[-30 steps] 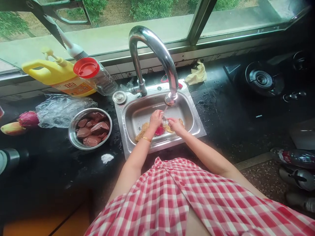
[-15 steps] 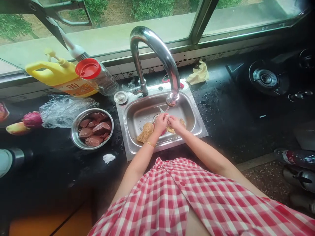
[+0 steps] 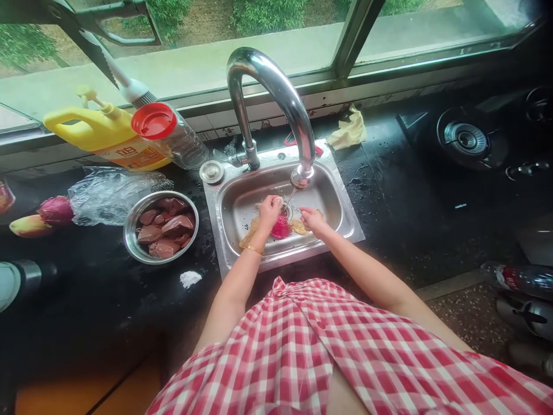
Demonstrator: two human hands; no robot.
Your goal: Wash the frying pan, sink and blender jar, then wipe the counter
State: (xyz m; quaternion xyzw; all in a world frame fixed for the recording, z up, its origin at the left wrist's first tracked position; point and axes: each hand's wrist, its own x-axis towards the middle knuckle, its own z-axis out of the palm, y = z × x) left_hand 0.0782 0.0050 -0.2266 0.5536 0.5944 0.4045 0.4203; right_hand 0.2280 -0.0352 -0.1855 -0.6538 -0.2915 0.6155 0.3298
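Cup first: a small red cup (image 3: 280, 227) low in the steel sink (image 3: 333, 197), right in the middle between both hands and just under the tap spout (image 3: 301, 176). It sits tilted. Its long axis runs from the red base near the person up to a clear rim aimed at the spout, by the look of it so the thin stream of water (image 3: 292, 196) lands at its mouth. Left hand (image 3: 268, 208) is curled tight over the cup's far-left edge and appears to grip it, with something pale under the fingers. Right hand (image 3: 311, 219) sits just beside the cup, fingers bent inward; whether it has hold of anything I can't tell. A tan scrubbing pad (image 3: 249, 235) lies on the sink floor beneath them. Out on the dark counter (image 3: 389, 190), a metal bowl (image 3: 130, 241) of raw meat pieces (image 3: 166, 226) sits left of the sink, well apart.
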